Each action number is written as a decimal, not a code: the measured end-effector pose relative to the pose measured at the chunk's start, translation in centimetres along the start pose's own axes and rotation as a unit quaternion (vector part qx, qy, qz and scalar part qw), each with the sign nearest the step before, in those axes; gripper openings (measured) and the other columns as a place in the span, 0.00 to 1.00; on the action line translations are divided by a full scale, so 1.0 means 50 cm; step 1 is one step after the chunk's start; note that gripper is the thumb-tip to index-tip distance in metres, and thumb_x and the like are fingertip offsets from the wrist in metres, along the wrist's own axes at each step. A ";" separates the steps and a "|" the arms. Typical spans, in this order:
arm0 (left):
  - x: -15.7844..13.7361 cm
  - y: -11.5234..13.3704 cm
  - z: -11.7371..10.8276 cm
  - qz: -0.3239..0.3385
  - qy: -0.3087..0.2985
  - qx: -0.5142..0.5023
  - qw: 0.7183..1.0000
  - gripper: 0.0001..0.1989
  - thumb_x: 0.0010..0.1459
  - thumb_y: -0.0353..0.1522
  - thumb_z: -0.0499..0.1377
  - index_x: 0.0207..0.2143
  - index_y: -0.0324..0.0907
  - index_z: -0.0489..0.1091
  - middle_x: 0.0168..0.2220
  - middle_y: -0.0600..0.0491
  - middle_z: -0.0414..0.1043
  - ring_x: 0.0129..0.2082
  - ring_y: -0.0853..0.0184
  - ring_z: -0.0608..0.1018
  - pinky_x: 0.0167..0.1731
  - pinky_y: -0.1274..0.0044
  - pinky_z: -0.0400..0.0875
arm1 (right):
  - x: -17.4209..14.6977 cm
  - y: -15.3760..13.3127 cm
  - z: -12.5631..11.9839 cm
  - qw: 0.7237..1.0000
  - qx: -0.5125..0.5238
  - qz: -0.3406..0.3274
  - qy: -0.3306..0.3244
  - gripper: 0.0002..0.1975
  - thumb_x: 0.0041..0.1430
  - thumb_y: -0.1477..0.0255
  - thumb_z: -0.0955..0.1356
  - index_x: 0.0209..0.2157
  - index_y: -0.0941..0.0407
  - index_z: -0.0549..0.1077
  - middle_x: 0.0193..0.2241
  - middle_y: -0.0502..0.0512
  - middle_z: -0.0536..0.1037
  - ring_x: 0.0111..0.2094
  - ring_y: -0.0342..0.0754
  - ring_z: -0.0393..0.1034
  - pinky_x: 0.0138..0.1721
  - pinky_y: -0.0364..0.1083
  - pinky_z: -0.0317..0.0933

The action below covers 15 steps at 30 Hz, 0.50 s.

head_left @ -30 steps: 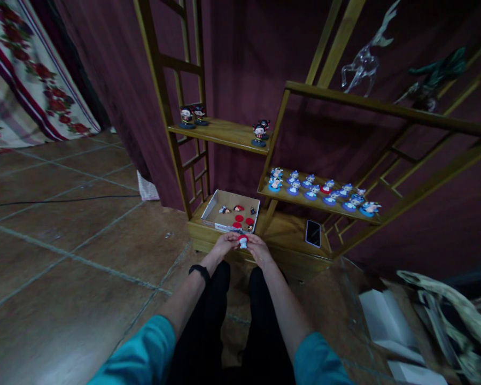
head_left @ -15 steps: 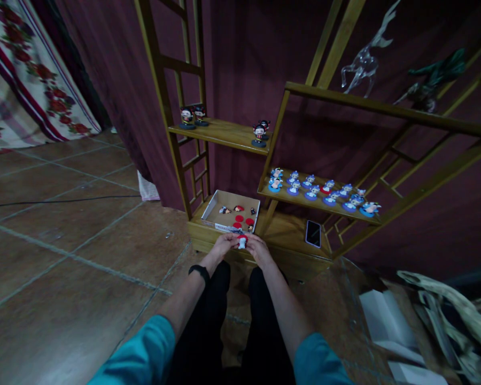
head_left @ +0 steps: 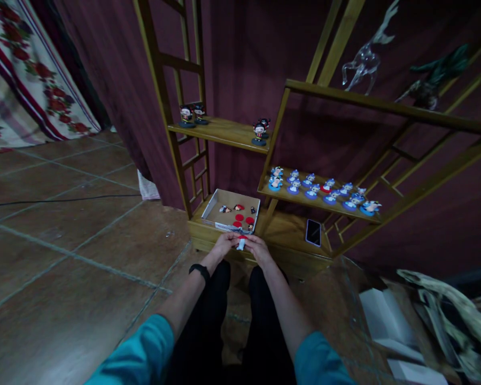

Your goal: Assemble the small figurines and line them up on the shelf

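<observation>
Between my two hands is a small figurine (head_left: pixel 241 244), white at its lower end with a red disc-like part above. My left hand (head_left: pixel 225 244) grips it from the left, fingers closed. On the other side my right hand (head_left: pixel 257 248) is closed on it too. Fine detail of the figurine is too small to make out. Just beyond my hands stands an open cardboard box (head_left: pixel 209 211), holding several red discs (head_left: pixel 239 217) and several small figure pieces (head_left: pixel 225 209).
A wooden shelf unit (head_left: pixel 218 130) bears several dark-haired figurines (head_left: pixel 260 131) at upper left. Rows of blue-and-white figurines (head_left: pixel 294 186) stand on the right shelf. A phone (head_left: pixel 313 233) lies below them. A glass deer (head_left: pixel 364 64) is higher up; white boxes (head_left: pixel 388 321) lie on the floor.
The figurine has turned in my fingers, its white part now pointing further down toward me. My hands have stayed in nearly the same place.
</observation>
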<state>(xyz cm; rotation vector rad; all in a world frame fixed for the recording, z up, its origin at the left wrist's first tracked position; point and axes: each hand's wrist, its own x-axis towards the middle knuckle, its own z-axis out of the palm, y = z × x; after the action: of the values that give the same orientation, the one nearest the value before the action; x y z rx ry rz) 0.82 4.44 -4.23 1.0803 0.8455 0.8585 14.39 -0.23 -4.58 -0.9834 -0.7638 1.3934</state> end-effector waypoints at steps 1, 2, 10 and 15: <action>0.001 -0.001 0.000 0.001 0.002 0.003 1.000 0.09 0.40 0.30 0.63 0.27 0.35 0.72 0.22 0.52 0.72 0.21 0.72 0.71 0.27 0.79 0.64 | 0.000 -0.001 0.000 1.000 -0.004 -0.001 0.002 0.14 0.38 0.68 0.71 0.31 0.58 0.74 0.33 0.55 0.78 0.36 0.48 0.71 0.41 0.48 0.62; 0.002 -0.002 0.000 0.004 0.004 0.006 1.000 0.09 0.40 0.30 0.63 0.27 0.35 0.72 0.22 0.52 0.72 0.21 0.72 0.71 0.27 0.79 0.64 | 0.000 -0.001 0.001 1.000 -0.008 0.001 0.005 0.14 0.37 0.68 0.72 0.30 0.58 0.74 0.32 0.55 0.78 0.36 0.48 0.71 0.41 0.48 0.62; 0.003 0.000 0.002 0.011 0.005 0.016 1.000 0.07 0.39 0.29 0.64 0.25 0.35 0.72 0.19 0.53 0.70 0.20 0.73 0.69 0.24 0.81 0.63 | 0.006 0.006 -0.006 1.000 -0.028 0.003 0.011 0.15 0.37 0.67 0.72 0.30 0.58 0.74 0.31 0.54 0.78 0.34 0.48 0.72 0.41 0.49 0.62; 0.003 0.000 -0.001 -0.034 -0.001 -0.016 0.999 0.09 0.41 0.31 0.63 0.27 0.35 0.72 0.22 0.51 0.72 0.20 0.73 0.70 0.22 0.81 0.64 | 0.011 0.012 -0.013 0.998 -0.022 0.042 0.045 0.15 0.39 0.66 0.72 0.31 0.57 0.73 0.30 0.54 0.77 0.30 0.46 0.72 0.37 0.50 0.65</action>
<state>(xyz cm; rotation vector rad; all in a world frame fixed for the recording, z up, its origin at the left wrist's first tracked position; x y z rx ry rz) 0.82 4.60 -4.27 1.0192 0.8589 0.8114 14.73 0.20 -5.45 -1.1163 -0.6947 1.3997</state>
